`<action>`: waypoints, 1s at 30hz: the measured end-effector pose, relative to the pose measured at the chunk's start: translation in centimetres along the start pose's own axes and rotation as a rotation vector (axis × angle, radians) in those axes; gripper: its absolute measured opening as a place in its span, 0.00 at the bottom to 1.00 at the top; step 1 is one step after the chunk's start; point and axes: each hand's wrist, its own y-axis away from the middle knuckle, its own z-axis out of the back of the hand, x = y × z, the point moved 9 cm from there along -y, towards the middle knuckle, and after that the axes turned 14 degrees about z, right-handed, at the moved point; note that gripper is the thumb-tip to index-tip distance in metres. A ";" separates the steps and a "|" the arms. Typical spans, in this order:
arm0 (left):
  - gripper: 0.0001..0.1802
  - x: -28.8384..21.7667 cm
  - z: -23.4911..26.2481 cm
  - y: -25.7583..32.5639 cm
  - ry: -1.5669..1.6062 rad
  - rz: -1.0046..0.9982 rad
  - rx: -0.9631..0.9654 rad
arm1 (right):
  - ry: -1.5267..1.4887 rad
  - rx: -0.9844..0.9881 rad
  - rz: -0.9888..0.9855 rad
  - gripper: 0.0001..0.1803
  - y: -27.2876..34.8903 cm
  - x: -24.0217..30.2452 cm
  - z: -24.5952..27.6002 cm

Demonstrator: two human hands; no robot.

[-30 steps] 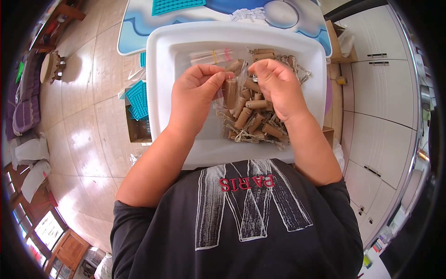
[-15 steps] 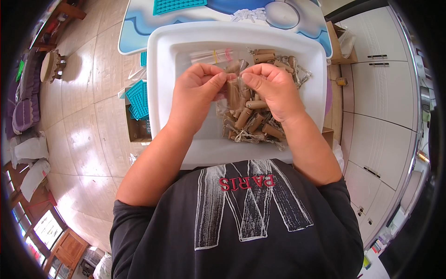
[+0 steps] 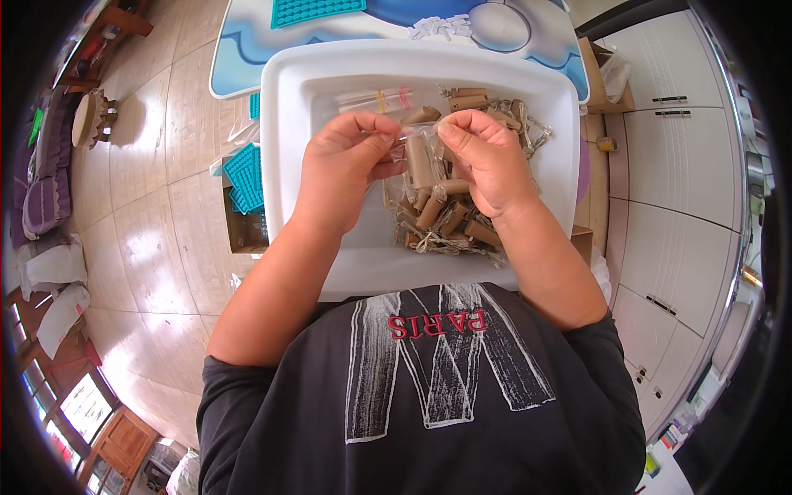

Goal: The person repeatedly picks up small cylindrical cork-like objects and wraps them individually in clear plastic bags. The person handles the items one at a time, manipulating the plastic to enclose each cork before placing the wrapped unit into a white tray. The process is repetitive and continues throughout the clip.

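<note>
Here, close to the body, the white plastic tub (image 3: pixel 363 272) rests against the person's dark shirt, which keeps it steady under both hands. Above its near half, the left hand (image 3: pixel 342 169) and right hand (image 3: pixel 487 161) face each other, fingers closed in pinches on the top edge of a small clear bag (image 3: pixel 419 153) holding a brown cork-like cylinder (the two pinches pull the mouth taut between them, so the bag hangs upright). Just below and behind the bag, a heap of bagged brown cylinders (image 3: pixel 441 223) lies on the tub floor near the right wrist. Farther in, flat empty clear sleeves (image 3: pixel 371 99) sit by the far wall. Beyond the tub, a teal silicone mat (image 3: pixel 318 10) lies on a blue and white table (image 3: pixel 247 49).
</note>
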 end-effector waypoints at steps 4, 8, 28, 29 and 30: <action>0.06 0.2 0.1 -0.2 0.044 0.042 0.073 | -0.014 0.026 -0.043 0.08 -0.1 -0.8 0.0; 0.07 -0.3 0.1 0.0 -0.090 -0.006 -0.010 | -0.012 0.102 -0.117 0.11 0.1 -0.4 -0.5; 0.17 0.2 -5.5 0.0 -1.813 -0.461 -0.088 | -0.016 -0.102 0.177 0.13 -1.3 3.8 2.1; 0.19 0.7 -5.4 -1.0 -1.815 -0.394 -0.109 | -0.012 -0.096 0.173 0.13 -1.3 3.7 2.0; 0.20 0.3 -5.0 -1.8 -1.739 -0.362 -0.181 | -0.008 -0.089 0.169 0.13 -1.3 3.6 2.0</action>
